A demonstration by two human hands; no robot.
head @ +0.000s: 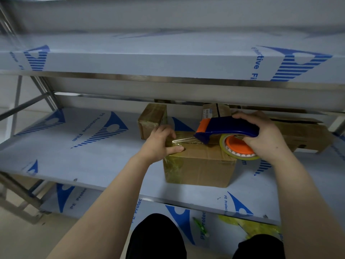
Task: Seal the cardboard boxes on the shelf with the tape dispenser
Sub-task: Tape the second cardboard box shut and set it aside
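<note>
Gripping with our right hand [265,135], we have the fingers curled over the blue handle of the tape dispenser [224,126] and the thumb down by its tape roll [239,148], a yellowish ring on an orange hub. Our left hand [160,143] has bent fingers and thumb closed on the loose end of a strip of tape [184,140] at the top left edge of the cardboard box [197,165]; whether the end already sticks to the cardboard we cannot tell. The clear strip runs taut from the dispenser's nose to that hand, just above the box's top. The dispenser hovers over the right part of the top, orange guard facing left, roll hanging past the box's right corner.

This box stands near the front of the middle shelf [93,146], which is covered in white film with blue print. Its left end is already wrapped in glossy tape.

Behind it, further back on the same shelf, stands a small taped box [153,118], and beside that a labelled box [214,110], half hidden under the upper shelf [168,58]. To the right lies a long flat carton [306,133], partly behind our right hand.

On the lower shelf we see a green pen-like item [200,227] and crumpled yellow tape [261,228]. Our dark-clad knees [156,236] show at the bottom edge.
</note>
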